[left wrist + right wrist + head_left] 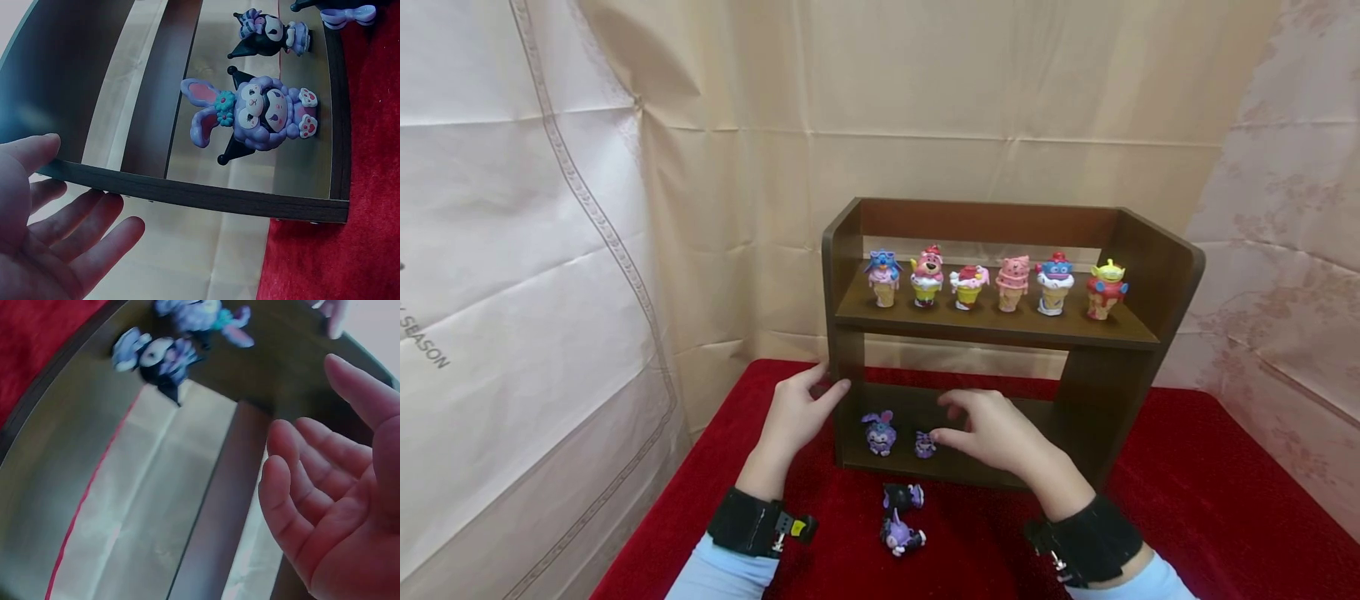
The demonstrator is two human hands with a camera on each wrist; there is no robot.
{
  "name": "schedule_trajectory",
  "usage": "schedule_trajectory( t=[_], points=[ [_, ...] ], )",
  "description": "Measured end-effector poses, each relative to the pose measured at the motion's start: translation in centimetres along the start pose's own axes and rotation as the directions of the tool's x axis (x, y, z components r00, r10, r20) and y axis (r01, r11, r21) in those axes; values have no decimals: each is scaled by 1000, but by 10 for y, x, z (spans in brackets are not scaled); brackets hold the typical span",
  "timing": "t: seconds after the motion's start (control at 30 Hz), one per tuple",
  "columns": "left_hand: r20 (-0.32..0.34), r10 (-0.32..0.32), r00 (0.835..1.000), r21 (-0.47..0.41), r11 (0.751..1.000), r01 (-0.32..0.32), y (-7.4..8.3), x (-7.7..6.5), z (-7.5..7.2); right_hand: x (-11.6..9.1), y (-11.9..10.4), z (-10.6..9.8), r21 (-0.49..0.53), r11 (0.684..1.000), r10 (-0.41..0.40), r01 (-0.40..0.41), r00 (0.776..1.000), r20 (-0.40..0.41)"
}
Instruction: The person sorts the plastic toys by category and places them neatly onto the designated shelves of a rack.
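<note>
A dark brown two-tier shelf (pixel 992 337) stands on the red cloth. My left hand (pixel 797 408) is at its left side panel (pixel 206 192); in the left wrist view the thumb lies by the panel's inner side and the relaxed fingers by its outer side. My right hand (pixel 1000 433) hovers before the lower tier, holding nothing, fingers loosely bent. Nearest to it stands a small purple-and-black figurine (pixel 269 34). Left of that stands a larger purple bunny-eared figurine (pixel 262 112). Two more figurines, one black-and-purple (pixel 901 497) and one purple (pixel 901 533), lie on the cloth in front.
Several ice-cream-cone figurines stand in a row on the upper tier, from a blue one (pixel 883 277) at the left to a green-headed one (pixel 1106 289) at the right. Beige curtain (pixel 962 100) hangs behind. Red cloth (pixel 700 483) covers the table.
</note>
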State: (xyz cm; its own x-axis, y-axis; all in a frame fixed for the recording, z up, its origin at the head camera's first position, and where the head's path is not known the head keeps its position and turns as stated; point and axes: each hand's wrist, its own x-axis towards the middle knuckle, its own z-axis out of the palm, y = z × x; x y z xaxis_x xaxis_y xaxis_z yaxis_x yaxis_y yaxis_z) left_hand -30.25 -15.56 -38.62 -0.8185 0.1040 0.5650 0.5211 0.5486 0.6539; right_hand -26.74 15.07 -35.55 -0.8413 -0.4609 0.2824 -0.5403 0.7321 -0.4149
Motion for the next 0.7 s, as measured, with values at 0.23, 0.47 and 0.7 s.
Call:
schedule_trajectory(
  t=[0.23, 0.47, 0.7],
  points=[
    [-4, 12, 1000, 6, 1000, -12, 1, -1, 0, -10, -16, 3, 84, 994, 68, -67, 998, -5],
    [1, 8, 1000, -6, 1000, -8, 2, -1, 0, -17, -25, 12, 99, 981, 164, -166, 986, 29],
    [1, -11, 1000, -13, 1000, 11, 0, 0, 0, -18, -35, 19, 104, 981, 148, -161, 981, 129]
  ],
)
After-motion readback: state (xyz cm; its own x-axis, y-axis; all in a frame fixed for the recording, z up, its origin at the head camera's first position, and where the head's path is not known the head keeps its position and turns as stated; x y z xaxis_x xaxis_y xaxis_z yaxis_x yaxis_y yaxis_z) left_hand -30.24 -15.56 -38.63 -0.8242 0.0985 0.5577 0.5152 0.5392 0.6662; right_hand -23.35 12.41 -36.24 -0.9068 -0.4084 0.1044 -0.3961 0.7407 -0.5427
